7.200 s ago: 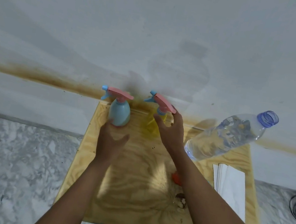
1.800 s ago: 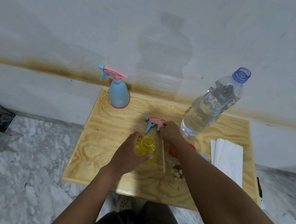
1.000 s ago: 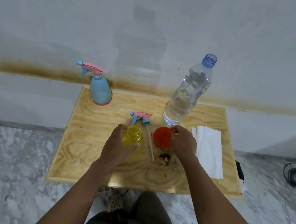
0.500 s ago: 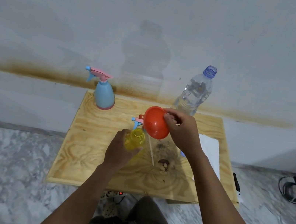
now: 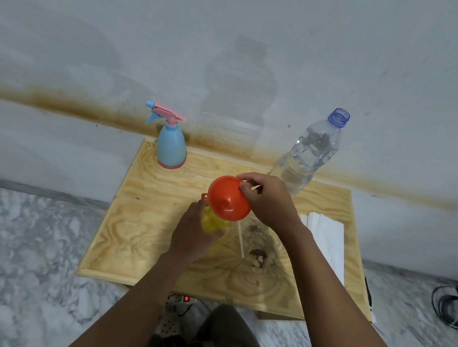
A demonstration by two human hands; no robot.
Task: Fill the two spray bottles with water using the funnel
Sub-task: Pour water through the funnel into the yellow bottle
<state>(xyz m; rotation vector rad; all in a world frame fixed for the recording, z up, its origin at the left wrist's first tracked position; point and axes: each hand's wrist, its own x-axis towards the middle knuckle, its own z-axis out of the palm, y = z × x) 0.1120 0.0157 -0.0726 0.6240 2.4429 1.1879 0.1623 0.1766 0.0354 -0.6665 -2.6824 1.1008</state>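
Here, orange funnel (image 5: 229,198) atop yellow spray bottle (image 5: 214,222), water bottle (image 5: 309,153) part-full.

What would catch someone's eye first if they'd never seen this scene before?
The bright orange funnel at the middle of the wooden table, pinched by the right hand over the yellow spray bottle that the left hand grips. Behind stand a blue spray bottle at the back left and an uncapped clear water bottle at the back right.
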